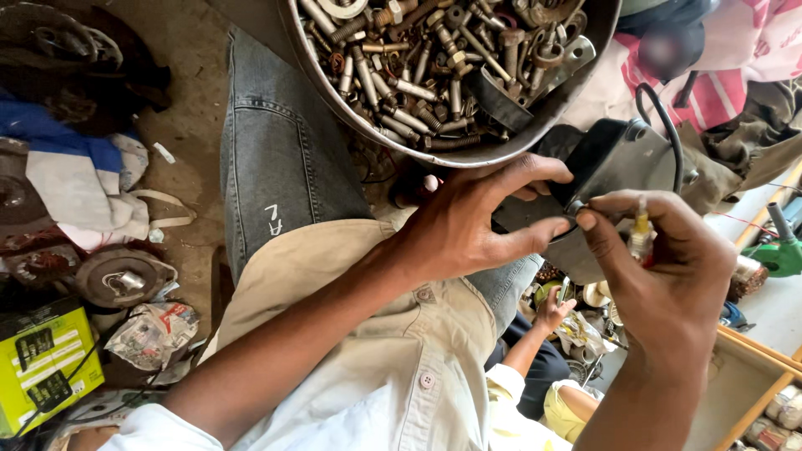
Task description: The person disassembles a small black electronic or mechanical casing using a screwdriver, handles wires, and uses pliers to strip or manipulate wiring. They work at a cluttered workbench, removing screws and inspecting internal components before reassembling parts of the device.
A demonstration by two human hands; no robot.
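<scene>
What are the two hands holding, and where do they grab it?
The left hand grips a dark metal part along its near edge. The right hand pinches a small piece at that edge and holds a small yellow-tipped tool by its shaft.

Clutter around you: bowl, box, rags.
Above your knee sits a metal bowl point(317, 63) of rusty bolts point(418, 75). A green box point(42, 359) lies lower left, white and blue rags point(75, 184) beside it, a green tool point(781, 250) far right.
</scene>
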